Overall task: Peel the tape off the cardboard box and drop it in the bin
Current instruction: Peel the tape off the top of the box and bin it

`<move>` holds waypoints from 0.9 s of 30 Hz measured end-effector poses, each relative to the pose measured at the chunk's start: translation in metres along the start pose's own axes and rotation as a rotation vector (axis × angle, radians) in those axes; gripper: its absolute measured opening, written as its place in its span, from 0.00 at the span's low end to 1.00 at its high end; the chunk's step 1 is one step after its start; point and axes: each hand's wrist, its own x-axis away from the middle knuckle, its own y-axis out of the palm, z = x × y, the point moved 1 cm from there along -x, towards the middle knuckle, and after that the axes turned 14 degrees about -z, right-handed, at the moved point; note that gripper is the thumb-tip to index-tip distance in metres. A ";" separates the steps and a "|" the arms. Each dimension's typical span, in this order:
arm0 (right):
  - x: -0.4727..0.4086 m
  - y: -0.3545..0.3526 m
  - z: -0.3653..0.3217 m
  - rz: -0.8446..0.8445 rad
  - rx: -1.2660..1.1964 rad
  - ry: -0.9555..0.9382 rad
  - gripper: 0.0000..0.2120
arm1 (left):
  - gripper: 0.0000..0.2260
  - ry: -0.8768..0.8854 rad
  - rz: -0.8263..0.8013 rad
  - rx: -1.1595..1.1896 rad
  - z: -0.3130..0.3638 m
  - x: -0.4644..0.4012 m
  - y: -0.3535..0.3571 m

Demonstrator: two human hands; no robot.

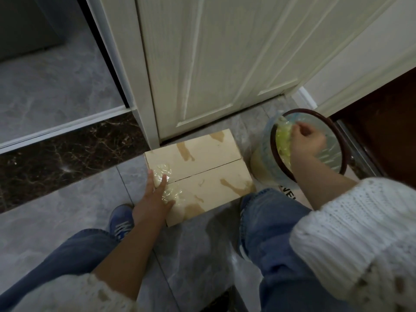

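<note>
A pale cardboard box (209, 167) lies flat on the floor in front of a white door, its two flaps meeting in a seam. Darker torn patches mark its top. Crumpled clear tape (163, 171) still sticks at the box's left end. My left hand (157, 197) rests flat there, fingers spread over the tape. To the right stands a round bin (274, 154) with a dark rim and a clear liner. My right hand (307, 140) is over the bin's mouth, fingers pinched on a wad of yellowish peeled tape (284, 140).
The white door (213, 59) and its frame rise directly behind the box. A dark marble threshold (67, 149) runs to the left. My knees in jeans and a blue shoe (121, 221) flank the box on the grey tile floor.
</note>
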 end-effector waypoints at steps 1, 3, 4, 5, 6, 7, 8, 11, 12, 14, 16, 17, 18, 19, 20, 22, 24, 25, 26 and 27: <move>-0.001 -0.012 0.009 0.066 0.002 0.034 0.11 | 0.38 0.000 -0.001 0.003 0.000 0.001 0.000; 0.002 -0.032 0.023 0.163 0.034 0.096 0.11 | 0.38 -0.001 -0.004 0.009 0.000 0.002 -0.001; 0.002 -0.040 0.028 0.204 0.051 0.129 0.11 | 0.38 0.001 -0.008 0.020 0.001 0.002 -0.001; 0.001 -0.046 0.032 0.227 0.055 0.170 0.09 | 0.37 0.008 -0.011 0.030 0.002 0.000 -0.001; 0.000 -0.049 0.035 0.227 0.050 0.204 0.07 | 0.37 0.020 -0.006 0.044 0.002 0.000 0.000; -0.002 -0.050 0.038 0.223 0.051 0.216 0.06 | 0.37 0.037 0.006 0.065 0.001 -0.001 0.001; -0.004 -0.050 0.042 0.214 0.074 0.233 0.06 | 0.37 0.062 0.025 0.086 0.000 -0.002 0.002; -0.002 -0.052 0.044 0.194 0.140 0.236 0.07 | 0.38 0.112 0.068 0.112 -0.003 -0.005 0.005; -0.002 -0.053 0.046 0.182 0.140 0.233 0.07 | 0.38 0.108 0.068 0.110 -0.002 -0.006 0.005; -0.005 -0.054 0.050 0.152 0.143 0.270 0.10 | 0.38 0.099 0.065 0.104 0.002 -0.008 0.004; -0.010 -0.052 0.060 0.078 0.203 0.324 0.15 | 0.38 0.096 0.061 0.097 0.005 -0.010 0.002; -0.012 -0.052 0.064 0.032 0.237 0.356 0.18 | 0.38 0.093 0.056 0.087 0.007 -0.011 0.002; -0.014 -0.052 0.067 0.004 0.257 0.380 0.19 | 0.38 0.087 0.051 0.073 0.008 -0.012 0.001; -0.013 -0.052 0.067 -0.010 0.266 0.390 0.18 | 0.38 0.079 0.046 0.060 0.008 -0.012 0.001; -0.014 -0.052 0.066 -0.011 0.272 0.386 0.17 | 0.38 0.072 0.042 0.049 0.008 -0.013 0.001; -0.016 -0.052 0.063 0.001 0.264 0.368 0.16 | 0.38 0.069 0.037 0.038 0.008 -0.013 0.001; -0.019 -0.051 0.061 0.011 0.265 0.359 0.16 | 0.39 0.071 0.030 0.045 0.007 -0.013 0.001; -0.019 -0.051 0.062 0.014 0.269 0.361 0.16 | 0.39 0.072 0.029 0.045 0.007 -0.013 0.001; -0.018 -0.051 0.061 0.014 0.274 0.357 0.16 | 0.38 0.069 0.026 0.044 0.007 -0.012 0.001; -0.016 -0.051 0.060 0.011 0.280 0.355 0.15 | 0.38 0.069 0.025 0.042 0.007 -0.012 0.001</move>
